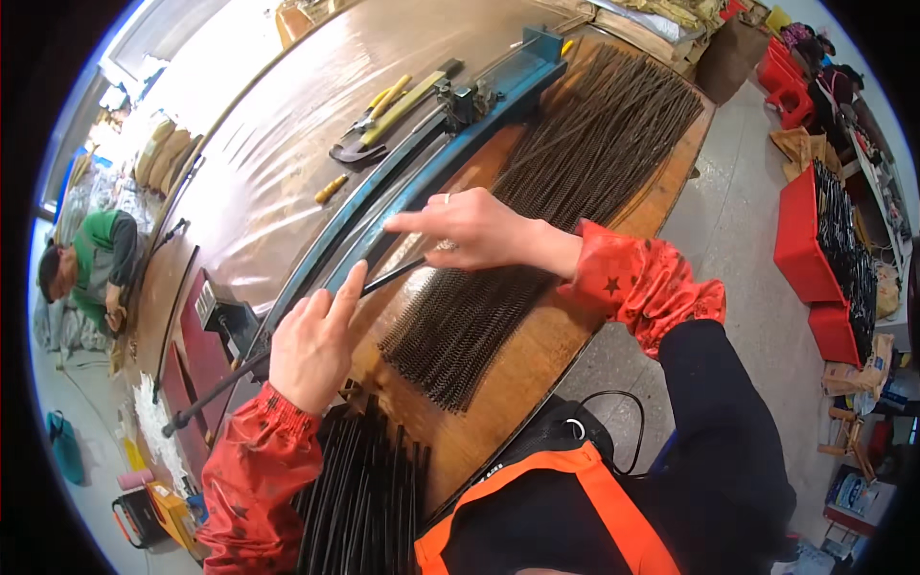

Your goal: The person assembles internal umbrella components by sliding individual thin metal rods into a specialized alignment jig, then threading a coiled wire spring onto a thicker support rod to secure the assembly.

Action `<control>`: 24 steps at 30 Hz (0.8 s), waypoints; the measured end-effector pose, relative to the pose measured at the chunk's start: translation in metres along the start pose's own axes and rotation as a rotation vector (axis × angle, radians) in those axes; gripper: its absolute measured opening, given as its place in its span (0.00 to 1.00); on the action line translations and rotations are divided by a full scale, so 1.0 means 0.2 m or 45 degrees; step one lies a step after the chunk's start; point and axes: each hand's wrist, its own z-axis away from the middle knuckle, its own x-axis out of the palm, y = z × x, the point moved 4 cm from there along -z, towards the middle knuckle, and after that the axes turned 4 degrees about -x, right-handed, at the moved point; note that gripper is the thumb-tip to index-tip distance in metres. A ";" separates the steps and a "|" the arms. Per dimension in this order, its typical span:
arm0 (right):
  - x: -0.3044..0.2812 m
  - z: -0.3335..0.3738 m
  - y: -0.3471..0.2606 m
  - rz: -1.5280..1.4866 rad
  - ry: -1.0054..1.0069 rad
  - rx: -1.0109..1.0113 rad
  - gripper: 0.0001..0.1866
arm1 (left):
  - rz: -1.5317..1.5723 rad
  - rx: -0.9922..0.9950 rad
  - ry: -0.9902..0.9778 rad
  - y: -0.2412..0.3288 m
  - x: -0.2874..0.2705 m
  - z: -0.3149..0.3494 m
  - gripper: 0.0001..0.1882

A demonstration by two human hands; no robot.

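Note:
My left hand [311, 350] is closed around a slim black rod [393, 275], with its index finger stretched along it. Close by, my right hand [470, 230] is curled at the rod's upper end, its index finger pointing left over the blue metal rail [383, 222]. Its fingertips hide how it grips the rod. Below the left hand, a dark bar [216, 393] with a knobbed end slants down left; I cannot tell whether it belongs to the same rod. Beneath my right hand lie long dark coil springs [470, 331] in a wide bundle.
Black tubes [359, 489] are bunched near my left forearm. A clamp-like mechanism [465, 103] sits on the rail. Beyond it lie pliers [388, 96], a hammer [359, 151] and a yellow handle [332, 189]. Red crates [810, 259] stand right; another person [96, 259] works at far left.

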 end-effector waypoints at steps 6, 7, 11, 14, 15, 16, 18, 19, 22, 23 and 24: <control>-0.05 -0.11 -0.15 0.053 0.079 0.375 0.29 | 0.086 -0.132 0.108 -0.04 -0.08 0.03 0.20; -0.03 -0.13 -0.25 -0.061 0.101 0.164 0.29 | 0.113 -0.085 0.012 -0.03 -0.08 0.04 0.19; -0.01 -0.10 -0.24 -0.276 -0.025 0.227 0.19 | 0.109 -0.272 0.393 -0.05 -0.22 0.13 0.15; 0.04 -0.11 -0.32 -0.368 0.079 -0.003 0.18 | 0.020 -0.218 0.177 -0.01 -0.21 0.17 0.15; 0.06 -0.13 -0.36 -0.420 0.025 -0.092 0.18 | 0.020 -0.136 0.079 0.01 -0.20 0.18 0.16; 0.06 -0.13 -0.36 -0.307 -0.015 -0.135 0.18 | 0.033 -0.140 0.142 0.00 -0.23 0.19 0.17; 0.04 -0.14 -0.32 -0.238 0.151 0.068 0.16 | -0.031 -0.232 0.329 -0.01 -0.27 0.22 0.18; 0.04 -0.14 -0.29 -0.219 0.208 0.239 0.16 | -0.053 -0.246 0.460 -0.01 -0.29 0.24 0.19; 0.12 -0.16 -0.40 -0.217 0.191 -0.067 0.20 | -0.005 -0.231 0.311 -0.01 -0.25 0.26 0.19; 0.16 -0.17 -0.44 -0.168 0.133 -0.194 0.21 | 0.022 -0.176 0.229 0.00 -0.22 0.27 0.19; 0.16 -0.19 -0.44 -0.181 0.239 -0.189 0.22 | 0.033 -0.188 0.287 -0.01 -0.22 0.28 0.20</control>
